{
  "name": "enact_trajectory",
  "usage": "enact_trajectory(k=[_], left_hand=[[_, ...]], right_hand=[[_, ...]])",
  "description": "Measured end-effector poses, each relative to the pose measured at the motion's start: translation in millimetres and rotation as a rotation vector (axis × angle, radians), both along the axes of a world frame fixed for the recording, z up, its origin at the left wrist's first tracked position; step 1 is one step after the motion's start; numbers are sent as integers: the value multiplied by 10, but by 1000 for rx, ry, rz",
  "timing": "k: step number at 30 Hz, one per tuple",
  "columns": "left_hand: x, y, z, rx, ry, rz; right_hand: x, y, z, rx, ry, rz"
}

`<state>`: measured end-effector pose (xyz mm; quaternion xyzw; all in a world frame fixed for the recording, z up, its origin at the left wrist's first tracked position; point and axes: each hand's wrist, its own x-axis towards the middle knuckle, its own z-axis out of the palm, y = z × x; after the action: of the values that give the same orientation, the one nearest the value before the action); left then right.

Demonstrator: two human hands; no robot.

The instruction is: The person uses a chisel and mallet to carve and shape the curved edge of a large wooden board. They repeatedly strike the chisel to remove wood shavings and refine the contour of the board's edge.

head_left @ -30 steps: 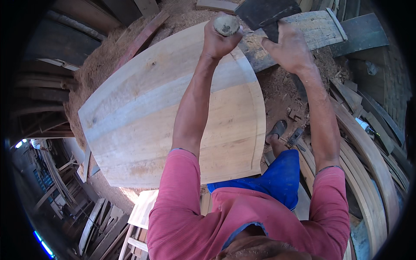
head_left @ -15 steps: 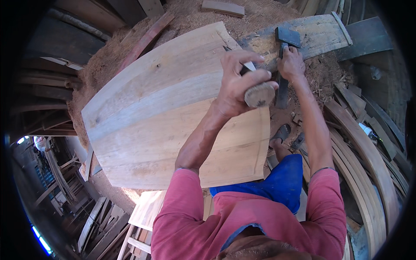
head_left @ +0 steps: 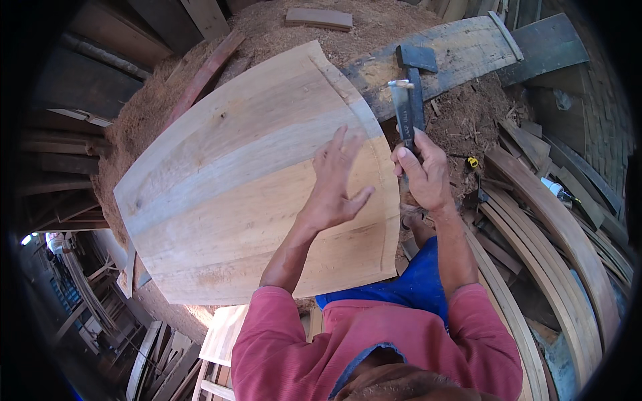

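Observation:
A chisel (head_left: 402, 113) points blade-up in my right hand (head_left: 428, 175), whose fingers and thumb close around it. Right behind the blade is a hammer (head_left: 416, 60) with a dark head over the weathered plank. Its handle runs down toward my right hand, and I cannot tell whether the hand touches it. My left hand (head_left: 332, 184) is open, fingers spread and slightly blurred, above a wide pale wooden panel (head_left: 234, 187). The panel has curved edges and a shallow step cut along its right end.
The weathered plank (head_left: 461, 50) extends to the far right over sawdust (head_left: 267, 50). Long curved timbers (head_left: 542, 247) lie at right, near a small yellow-and-black object (head_left: 473, 162). A reddish beam (head_left: 204, 80) rests beyond the panel, and a loose board (head_left: 319, 19) lies further back.
The chisel has passed from my left hand to my right. My left hand has opened and moved left over the panel. My right hand has come nearer, away from the hammer head.

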<state>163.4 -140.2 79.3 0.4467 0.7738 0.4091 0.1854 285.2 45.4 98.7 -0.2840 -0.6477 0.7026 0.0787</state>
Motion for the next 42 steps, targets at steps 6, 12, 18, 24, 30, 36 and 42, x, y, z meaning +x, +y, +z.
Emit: enact_trajectory(k=[6, 12, 18, 24, 30, 36, 42], left_hand=[[-116, 285, 170, 407, -862, 329], [-191, 331, 105, 453, -956, 256], [-197, 296, 104, 583, -1218, 297], [-134, 298, 49, 624, -1041, 115], [-90, 346, 31, 689, -1076, 121], [-49, 340, 161, 580, -1147, 205], [-48, 250, 57, 585, -1255, 179]], right_hand=[[178, -294, 104, 348, 44, 168], [257, -425, 31, 302, 93, 207], [305, -462, -17, 301, 111, 199], [316, -461, -19, 249, 114, 151], [348, -425, -28, 315, 105, 146], [407, -438, -34, 406, 104, 145], [490, -468, -31, 379, 89, 205]])
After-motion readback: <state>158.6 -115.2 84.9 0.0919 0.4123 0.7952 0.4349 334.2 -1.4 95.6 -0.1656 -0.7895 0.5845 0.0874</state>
